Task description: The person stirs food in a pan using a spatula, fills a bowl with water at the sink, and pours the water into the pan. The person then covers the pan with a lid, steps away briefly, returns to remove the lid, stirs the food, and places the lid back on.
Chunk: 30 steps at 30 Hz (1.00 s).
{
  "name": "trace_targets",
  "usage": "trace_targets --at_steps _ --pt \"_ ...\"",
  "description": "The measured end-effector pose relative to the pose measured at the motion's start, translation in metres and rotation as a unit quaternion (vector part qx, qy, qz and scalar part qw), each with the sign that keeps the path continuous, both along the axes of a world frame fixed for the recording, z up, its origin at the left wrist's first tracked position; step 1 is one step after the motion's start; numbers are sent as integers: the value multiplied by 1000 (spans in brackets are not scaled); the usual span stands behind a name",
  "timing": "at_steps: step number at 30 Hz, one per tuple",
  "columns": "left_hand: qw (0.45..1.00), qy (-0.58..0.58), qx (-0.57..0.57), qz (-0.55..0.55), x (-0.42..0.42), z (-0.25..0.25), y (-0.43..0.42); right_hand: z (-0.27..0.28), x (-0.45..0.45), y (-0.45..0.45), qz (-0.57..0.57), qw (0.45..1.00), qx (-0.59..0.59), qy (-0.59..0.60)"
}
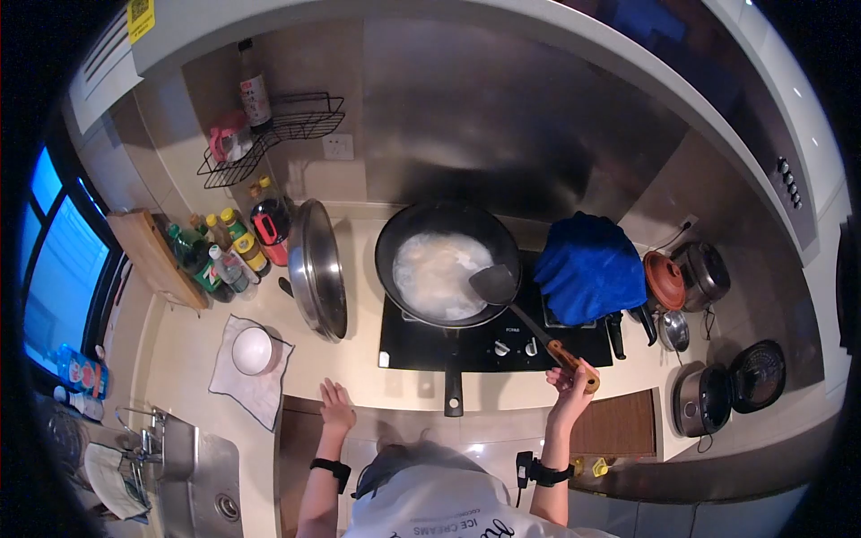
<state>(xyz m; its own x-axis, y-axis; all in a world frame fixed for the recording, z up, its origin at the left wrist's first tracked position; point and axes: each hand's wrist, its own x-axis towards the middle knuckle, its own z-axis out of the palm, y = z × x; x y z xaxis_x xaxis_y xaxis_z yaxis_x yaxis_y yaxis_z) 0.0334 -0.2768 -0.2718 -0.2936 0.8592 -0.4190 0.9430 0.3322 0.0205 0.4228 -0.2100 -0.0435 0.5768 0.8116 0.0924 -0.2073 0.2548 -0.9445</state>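
My right hand (pixel 570 384) is wrapped round the wooden handle of a spatula (pixel 535 330). Its dark blade (pixel 493 285) rests at the right side of a black wok (pixel 392 235), over whitish, cloudy liquid (pixel 435 273) with pale pieces in it. The wok sits on the left burner of a black gas stove (pixel 404 345), its long handle (pixel 454 390) pointing towards me. My left hand (pixel 337 405) is by the counter's front edge, fingers stretched out, holding nothing. Left of the wok a large steel lid (pixel 320 269) stands on edge.
A white bowl (pixel 253 351) sits on a cloth (pixel 269 394); left of it is a steel sink (pixel 202 475). Bottles (pixel 242 242) line the back left. A blue cloth (pixel 589 269) covers something on the right burner. An open rice cooker (pixel 702 401) stands far right.
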Motion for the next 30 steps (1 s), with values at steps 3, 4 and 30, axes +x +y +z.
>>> trace_targets --at_steps 3,4,30 --pt "1000 14 -14 -6 -2 -2 3 -2 0 3 5 1000 1 10" --pt "1000 19 -19 -8 -1 -2 4 -3 1 4 8 1000 5 17" --pt "999 43 -27 1 11 13 6 13 3 66 94 975 20 -200"
